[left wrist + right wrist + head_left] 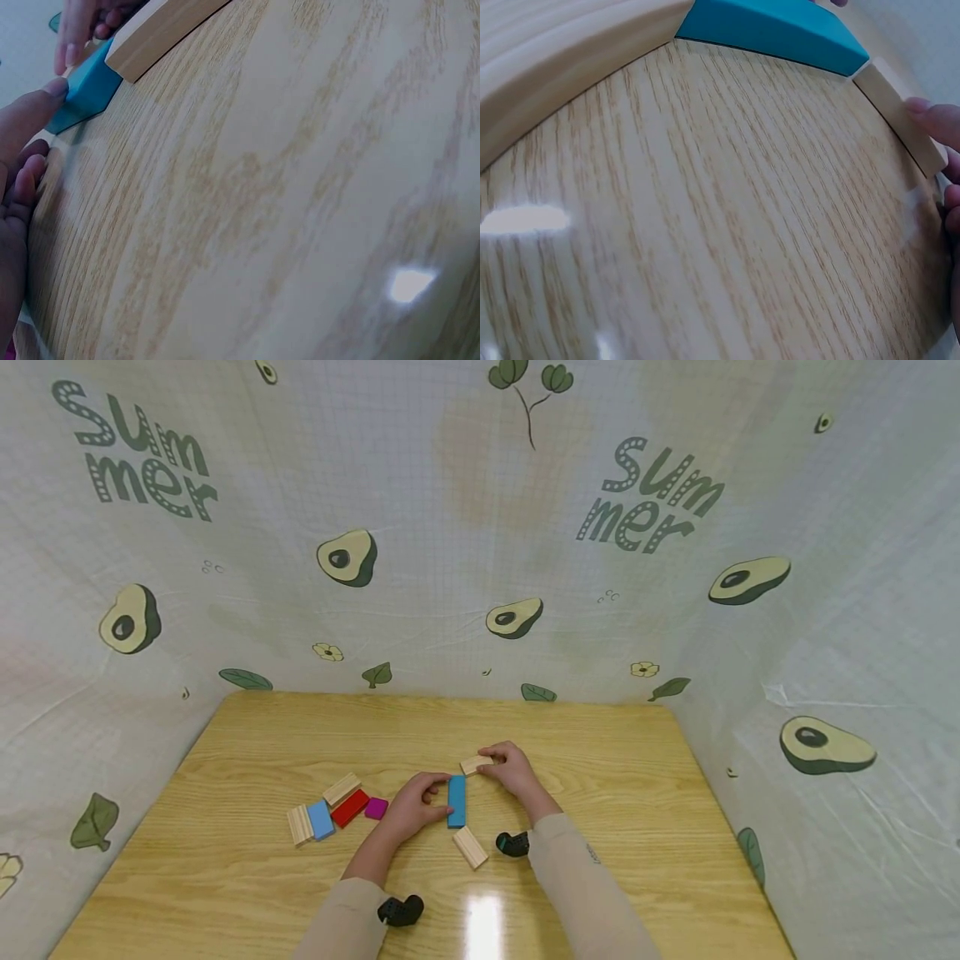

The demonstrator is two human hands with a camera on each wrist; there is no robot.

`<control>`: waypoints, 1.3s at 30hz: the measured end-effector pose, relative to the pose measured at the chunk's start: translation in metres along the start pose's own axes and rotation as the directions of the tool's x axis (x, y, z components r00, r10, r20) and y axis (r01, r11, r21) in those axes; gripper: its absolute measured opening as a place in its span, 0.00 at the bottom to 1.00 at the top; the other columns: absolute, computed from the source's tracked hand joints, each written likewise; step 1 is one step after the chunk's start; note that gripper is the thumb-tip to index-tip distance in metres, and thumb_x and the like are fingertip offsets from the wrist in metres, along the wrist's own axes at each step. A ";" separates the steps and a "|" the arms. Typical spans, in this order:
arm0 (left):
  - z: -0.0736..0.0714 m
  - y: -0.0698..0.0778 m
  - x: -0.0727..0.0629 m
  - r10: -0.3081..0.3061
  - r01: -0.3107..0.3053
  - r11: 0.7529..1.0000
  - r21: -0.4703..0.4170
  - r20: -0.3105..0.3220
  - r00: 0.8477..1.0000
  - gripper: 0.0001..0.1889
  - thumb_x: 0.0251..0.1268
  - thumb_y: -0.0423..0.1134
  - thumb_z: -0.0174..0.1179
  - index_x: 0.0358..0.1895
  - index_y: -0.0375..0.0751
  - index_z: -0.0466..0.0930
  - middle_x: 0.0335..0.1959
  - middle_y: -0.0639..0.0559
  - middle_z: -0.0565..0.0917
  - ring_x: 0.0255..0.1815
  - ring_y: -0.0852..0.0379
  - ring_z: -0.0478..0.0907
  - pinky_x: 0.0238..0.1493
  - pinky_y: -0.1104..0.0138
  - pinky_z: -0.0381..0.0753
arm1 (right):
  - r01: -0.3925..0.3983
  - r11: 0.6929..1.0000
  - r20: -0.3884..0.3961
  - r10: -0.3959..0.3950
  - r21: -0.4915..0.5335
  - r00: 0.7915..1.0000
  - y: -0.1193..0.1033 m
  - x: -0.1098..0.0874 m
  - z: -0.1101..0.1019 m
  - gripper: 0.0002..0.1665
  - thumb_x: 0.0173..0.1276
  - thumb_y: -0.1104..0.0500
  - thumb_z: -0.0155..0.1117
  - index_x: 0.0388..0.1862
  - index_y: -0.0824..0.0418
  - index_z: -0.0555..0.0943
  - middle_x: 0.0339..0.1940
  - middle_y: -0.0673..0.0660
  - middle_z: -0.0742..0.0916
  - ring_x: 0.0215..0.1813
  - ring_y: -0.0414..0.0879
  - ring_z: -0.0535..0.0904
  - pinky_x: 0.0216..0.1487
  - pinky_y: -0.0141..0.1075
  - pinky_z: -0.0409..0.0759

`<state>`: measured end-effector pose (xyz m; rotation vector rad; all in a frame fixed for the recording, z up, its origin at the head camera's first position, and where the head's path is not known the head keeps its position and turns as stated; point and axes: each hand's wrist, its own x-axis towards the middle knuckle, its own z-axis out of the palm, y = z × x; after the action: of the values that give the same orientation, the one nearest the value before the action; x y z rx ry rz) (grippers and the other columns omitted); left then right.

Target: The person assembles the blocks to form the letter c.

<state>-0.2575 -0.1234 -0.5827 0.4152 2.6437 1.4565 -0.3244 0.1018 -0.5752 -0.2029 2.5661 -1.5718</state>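
Left hand [411, 807] pinching a blue block [457, 802] lengthwise
Right hand [512, 768] pinches a pale block [472, 766], partly hiding it from me.

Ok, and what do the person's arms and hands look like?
The left hand and right hand are ungloved. The left sleeve and right sleeve are beige; the right one carries a small dark marking, too small to read. The left wrist camera and right wrist camera are black and rounded.
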 end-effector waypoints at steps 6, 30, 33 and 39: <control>0.000 -0.001 0.000 0.008 -0.008 1.000 0.005 -0.003 1.000 0.28 0.55 0.38 0.73 0.60 0.41 0.77 0.42 0.50 0.76 0.38 0.56 0.68 0.42 0.63 0.72 | 0.015 1.000 -0.005 -0.015 -0.006 1.000 0.001 -0.001 0.003 0.16 0.63 0.62 0.70 0.51 0.60 0.86 0.50 0.55 0.81 0.43 0.46 0.71 0.42 0.37 0.71; 0.002 -0.001 0.001 -0.014 0.014 1.000 -0.018 0.003 1.000 0.27 0.57 0.39 0.72 0.61 0.43 0.77 0.51 0.51 0.78 0.45 0.55 0.72 0.46 0.59 0.73 | 0.028 1.000 -0.056 -0.027 0.008 0.998 -0.004 -0.002 0.008 0.15 0.65 0.63 0.69 0.52 0.61 0.85 0.54 0.57 0.84 0.53 0.52 0.76 0.51 0.44 0.76; 0.002 -0.002 0.001 -0.010 0.010 1.000 -0.017 0.004 1.000 0.27 0.57 0.40 0.72 0.62 0.43 0.77 0.52 0.51 0.78 0.46 0.54 0.72 0.47 0.59 0.74 | 0.023 1.000 -0.050 -0.022 0.005 0.998 -0.003 0.000 0.009 0.16 0.65 0.63 0.68 0.52 0.61 0.85 0.55 0.57 0.84 0.53 0.51 0.77 0.50 0.43 0.76; 0.002 -0.002 0.000 -0.008 0.009 1.000 -0.025 0.007 1.000 0.27 0.57 0.40 0.72 0.62 0.44 0.77 0.53 0.50 0.78 0.47 0.53 0.72 0.48 0.57 0.73 | 0.012 1.000 -0.049 -0.012 0.008 0.999 -0.002 0.000 0.010 0.16 0.65 0.64 0.68 0.52 0.61 0.85 0.55 0.57 0.83 0.53 0.51 0.77 0.51 0.43 0.77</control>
<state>-0.2578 -0.1227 -0.5853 0.4057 2.6155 1.4808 -0.3228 0.0921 -0.5776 -0.1814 2.5990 -1.6117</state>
